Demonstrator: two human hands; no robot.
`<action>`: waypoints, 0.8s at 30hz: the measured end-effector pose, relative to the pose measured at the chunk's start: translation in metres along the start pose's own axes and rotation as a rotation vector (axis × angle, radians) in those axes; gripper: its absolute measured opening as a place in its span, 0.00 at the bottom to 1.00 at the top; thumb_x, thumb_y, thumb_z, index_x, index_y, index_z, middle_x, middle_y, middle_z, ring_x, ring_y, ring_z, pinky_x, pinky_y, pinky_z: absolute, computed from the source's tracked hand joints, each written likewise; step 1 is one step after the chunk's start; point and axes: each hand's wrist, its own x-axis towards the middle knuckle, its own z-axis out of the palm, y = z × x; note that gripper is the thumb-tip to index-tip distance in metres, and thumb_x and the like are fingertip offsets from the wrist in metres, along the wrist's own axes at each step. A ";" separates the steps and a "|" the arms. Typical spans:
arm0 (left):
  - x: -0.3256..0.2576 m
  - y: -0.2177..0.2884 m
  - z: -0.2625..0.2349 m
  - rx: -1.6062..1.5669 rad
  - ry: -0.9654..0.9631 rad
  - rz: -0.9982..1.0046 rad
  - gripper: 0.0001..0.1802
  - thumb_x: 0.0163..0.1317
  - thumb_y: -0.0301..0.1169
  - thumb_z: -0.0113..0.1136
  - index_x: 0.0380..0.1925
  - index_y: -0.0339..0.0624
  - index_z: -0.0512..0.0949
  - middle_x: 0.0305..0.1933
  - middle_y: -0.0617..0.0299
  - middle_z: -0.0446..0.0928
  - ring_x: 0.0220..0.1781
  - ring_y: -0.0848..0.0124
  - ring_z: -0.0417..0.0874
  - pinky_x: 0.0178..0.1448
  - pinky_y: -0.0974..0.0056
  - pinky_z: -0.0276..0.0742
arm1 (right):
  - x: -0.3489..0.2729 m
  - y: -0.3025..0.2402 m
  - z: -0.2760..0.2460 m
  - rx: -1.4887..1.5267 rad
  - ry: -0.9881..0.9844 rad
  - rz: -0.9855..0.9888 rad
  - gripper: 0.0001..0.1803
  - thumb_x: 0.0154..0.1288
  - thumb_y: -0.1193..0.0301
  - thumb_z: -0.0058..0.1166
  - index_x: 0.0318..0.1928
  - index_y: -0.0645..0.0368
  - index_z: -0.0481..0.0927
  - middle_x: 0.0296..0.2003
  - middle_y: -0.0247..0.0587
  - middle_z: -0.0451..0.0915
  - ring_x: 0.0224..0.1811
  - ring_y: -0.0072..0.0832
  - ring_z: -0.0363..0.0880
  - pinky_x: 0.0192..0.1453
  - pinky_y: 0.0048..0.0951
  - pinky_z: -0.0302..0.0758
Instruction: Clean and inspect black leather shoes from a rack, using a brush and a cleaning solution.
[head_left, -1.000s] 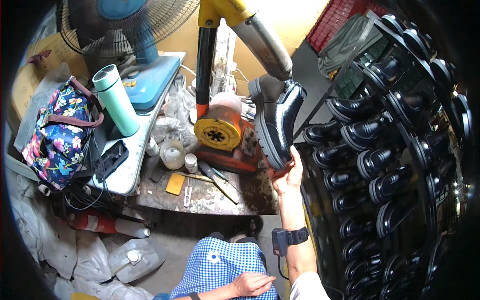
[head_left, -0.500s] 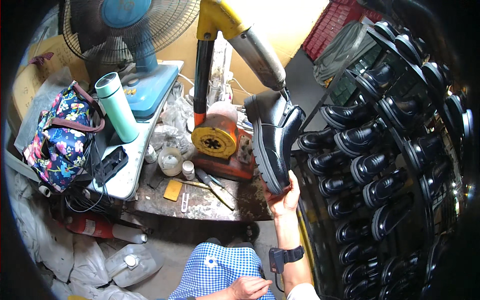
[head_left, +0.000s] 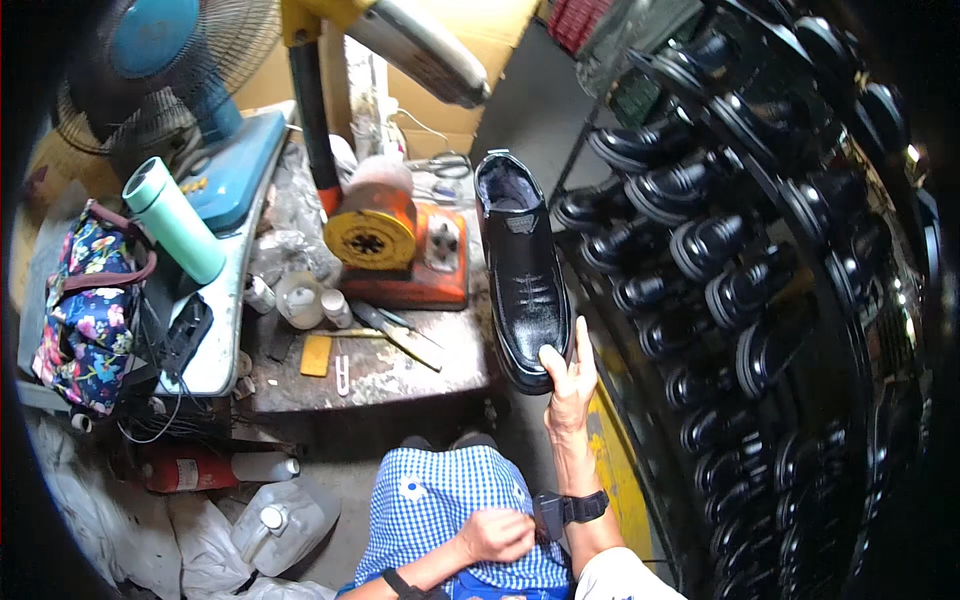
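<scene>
My right hand (head_left: 572, 392) grips a black leather slip-on shoe (head_left: 527, 270) by its toe end, thumb on the upper and fingers at the sole side. The shoe is held up lengthwise, heel end away from me, so its opening and dark lining show. A metal nozzle (head_left: 430, 55) on a yellow arm hangs beyond the shoe, apart from it. My left hand (head_left: 497, 535) is curled closed over the blue checked apron (head_left: 420, 500) on my lap. No object shows in its fingers, beside the strapped device on my right wrist.
An orange machine with a yellow wheel (head_left: 372, 240) stands on the worn bench (head_left: 420, 375), near jars, tools and a yellow block (head_left: 316, 355). A rack of black shoes (head_left: 715, 245) rises at the right. A mint bottle (head_left: 175, 220), flowered bag and fan (head_left: 160, 50) are at the left.
The shoe has come away from the nozzle and turned, so its upper faces me instead of its side and sole. My left hand has shifted slightly up. The whole view has swung right.
</scene>
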 end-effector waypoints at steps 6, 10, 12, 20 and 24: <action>0.001 0.005 -0.005 -0.565 0.193 -0.698 0.09 0.62 0.20 0.45 0.34 0.29 0.77 0.30 0.53 0.79 0.26 0.72 0.82 0.31 0.71 0.79 | -0.046 -0.004 -0.047 -0.094 0.069 0.023 0.42 0.55 0.80 0.55 0.66 0.70 0.47 0.60 0.50 0.62 0.61 0.32 0.63 0.66 0.29 0.58; 0.027 -0.002 -0.012 -0.786 0.392 -0.826 0.32 0.63 0.24 0.50 0.65 0.35 0.50 0.61 0.45 0.64 0.52 0.66 0.75 0.48 0.68 0.76 | -0.089 -0.020 -0.061 0.080 0.004 0.246 0.42 0.54 0.80 0.55 0.66 0.70 0.46 0.63 0.48 0.58 0.65 0.34 0.59 0.68 0.32 0.56; 0.039 -0.005 -0.012 -0.629 0.263 -0.822 0.45 0.58 0.28 0.58 0.68 0.38 0.39 0.67 0.47 0.55 0.64 0.62 0.63 0.62 0.61 0.66 | -0.109 -0.023 -0.067 0.171 -0.020 0.248 0.42 0.54 0.81 0.54 0.66 0.69 0.47 0.63 0.49 0.58 0.64 0.35 0.61 0.69 0.33 0.55; 0.049 0.019 -0.015 -0.828 0.302 -0.827 0.47 0.52 0.26 0.65 0.65 0.36 0.44 0.58 0.50 0.65 0.57 0.66 0.72 0.60 0.65 0.68 | -0.138 -0.036 -0.078 0.138 -0.166 0.364 0.46 0.52 0.80 0.56 0.67 0.65 0.43 0.64 0.50 0.57 0.66 0.36 0.58 0.69 0.34 0.54; 0.046 0.026 -0.017 -0.740 0.319 -0.803 0.43 0.50 0.26 0.67 0.62 0.36 0.51 0.52 0.54 0.70 0.51 0.70 0.75 0.53 0.69 0.74 | -0.138 -0.040 -0.071 0.059 -0.095 0.372 0.42 0.51 0.81 0.58 0.64 0.67 0.51 0.60 0.46 0.63 0.63 0.34 0.62 0.67 0.34 0.58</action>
